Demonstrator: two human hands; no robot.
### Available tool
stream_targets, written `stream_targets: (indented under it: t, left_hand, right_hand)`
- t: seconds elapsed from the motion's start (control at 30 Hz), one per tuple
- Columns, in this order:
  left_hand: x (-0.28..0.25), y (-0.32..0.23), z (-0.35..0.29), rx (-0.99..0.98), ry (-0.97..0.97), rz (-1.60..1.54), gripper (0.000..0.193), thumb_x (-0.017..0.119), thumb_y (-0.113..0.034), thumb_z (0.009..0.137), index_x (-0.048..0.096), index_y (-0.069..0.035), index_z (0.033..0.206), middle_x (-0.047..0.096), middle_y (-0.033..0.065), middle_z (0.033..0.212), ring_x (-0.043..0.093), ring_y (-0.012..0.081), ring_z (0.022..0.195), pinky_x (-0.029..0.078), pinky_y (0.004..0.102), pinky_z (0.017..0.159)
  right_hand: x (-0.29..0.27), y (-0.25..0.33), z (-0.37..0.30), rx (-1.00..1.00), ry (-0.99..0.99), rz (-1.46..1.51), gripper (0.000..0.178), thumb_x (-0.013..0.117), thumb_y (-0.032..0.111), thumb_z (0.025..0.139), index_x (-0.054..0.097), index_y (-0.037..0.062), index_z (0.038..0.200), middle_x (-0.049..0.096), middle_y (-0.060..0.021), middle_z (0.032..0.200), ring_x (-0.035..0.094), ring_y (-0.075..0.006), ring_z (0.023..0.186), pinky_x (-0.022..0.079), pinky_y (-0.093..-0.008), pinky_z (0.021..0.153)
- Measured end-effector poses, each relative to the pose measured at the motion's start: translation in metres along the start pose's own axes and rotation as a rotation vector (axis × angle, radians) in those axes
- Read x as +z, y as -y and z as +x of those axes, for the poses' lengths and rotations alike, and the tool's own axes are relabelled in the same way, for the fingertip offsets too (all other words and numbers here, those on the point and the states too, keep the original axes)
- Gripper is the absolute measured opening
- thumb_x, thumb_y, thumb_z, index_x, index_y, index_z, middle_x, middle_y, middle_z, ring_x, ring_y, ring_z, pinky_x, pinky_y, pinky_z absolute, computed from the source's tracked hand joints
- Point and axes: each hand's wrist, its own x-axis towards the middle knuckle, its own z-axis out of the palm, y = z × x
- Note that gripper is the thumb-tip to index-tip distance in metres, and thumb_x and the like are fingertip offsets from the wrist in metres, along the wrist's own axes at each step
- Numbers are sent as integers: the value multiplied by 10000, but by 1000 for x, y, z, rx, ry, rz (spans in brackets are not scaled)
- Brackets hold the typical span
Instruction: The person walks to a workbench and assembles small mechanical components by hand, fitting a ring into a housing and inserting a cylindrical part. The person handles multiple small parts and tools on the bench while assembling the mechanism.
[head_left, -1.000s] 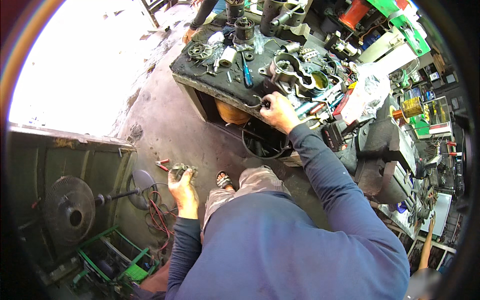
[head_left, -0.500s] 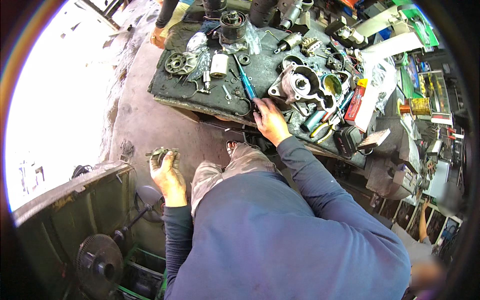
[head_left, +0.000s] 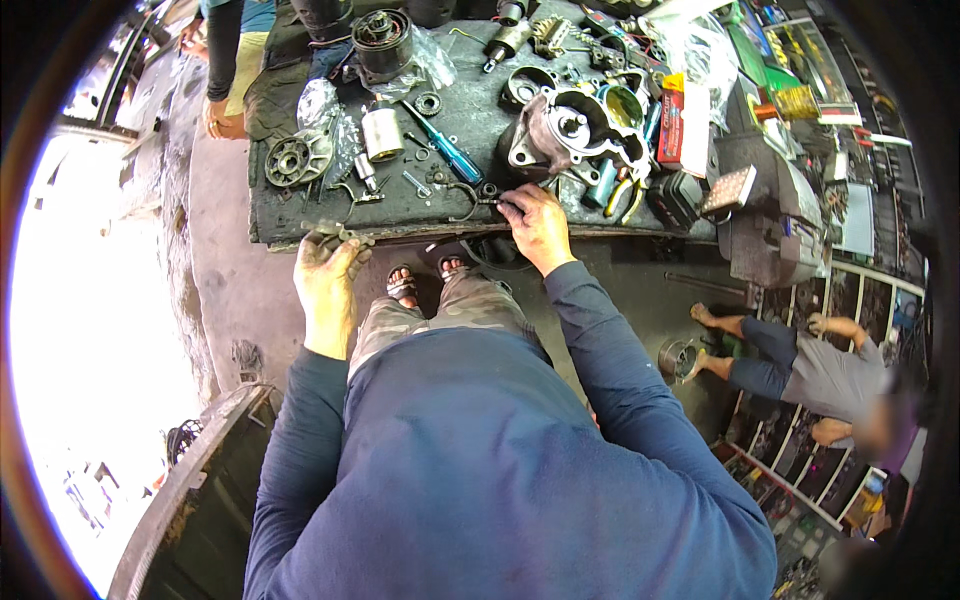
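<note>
My left hand point(head_left: 328, 280) is closed on a small, grimy metal part point(head_left: 338, 236), held up just off the bench's front edge. At that edge, the fingers of my right hand point(head_left: 540, 228) are pinched together beside a thin curved strip point(head_left: 464, 200). Whatever sits between those fingertips is small and dark, and I cannot make it out. A screwdriver with a blue handle point(head_left: 455, 157) lies just beyond the strip. A bolt point(head_left: 417, 184) and a small ring point(head_left: 489, 189) rest close by. Right of these stands a grey cast metal housing point(head_left: 572, 130).
The dark workbench point(head_left: 300, 222) also carries a round slotted end cover point(head_left: 298, 158), a metal cylinder point(head_left: 382, 134), a motor body point(head_left: 382, 45) and a red box point(head_left: 684, 125). A person point(head_left: 835, 370) sits at the right; another person's arm point(head_left: 224, 70) shows at the far left.
The view has turned and I face the bench more squarely. My left hand has come up to the bench edge with its part. My right hand has left the screwdriver handle and now pinches.
</note>
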Motion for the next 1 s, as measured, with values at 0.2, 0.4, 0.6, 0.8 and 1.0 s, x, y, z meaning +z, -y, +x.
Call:
stream_targets:
  t: [0.2,0.4,0.6,0.8,1.0]
  left_hand:
    - [8,7,23,-54,126,15,362,665,79,982,592,-33,1318,708,93,1136,732,219,999,647,370,883]
    - [33,19,21,-64,177,7,356,662,78,986,577,-27,1315,705,114,1119,738,235,991,650,386,882]
    - [69,34,10,-52,148,-40,358,682,86,968,564,-31,1285,713,109,1090,744,240,961,650,379,852]
    - [99,51,-1,-54,124,-9,343,697,79,962,567,-42,1256,715,105,1080,747,236,953,650,385,849]
    - [116,71,-13,-52,91,-2,358,655,89,979,532,2,1304,718,161,1106,755,282,998,653,404,900]
  right_hand:
    - [-9,18,-3,363,6,417,183,772,134,983,783,-10,1095,768,-86,970,684,-214,851,529,-345,778]
    - [-44,18,0,560,106,687,186,699,88,1045,748,-66,1136,725,-20,930,588,-84,822,502,-274,752]
    - [-83,5,-14,563,172,729,224,669,129,1067,745,-60,1161,725,-15,934,588,-95,830,502,-287,774]
    - [-106,-21,-27,620,233,788,189,652,135,1078,752,-25,1078,698,5,879,568,-84,786,476,-273,739]
    - [-107,-46,-36,673,227,850,168,664,122,1074,753,-19,1047,705,4,868,590,-85,786,481,-269,741]
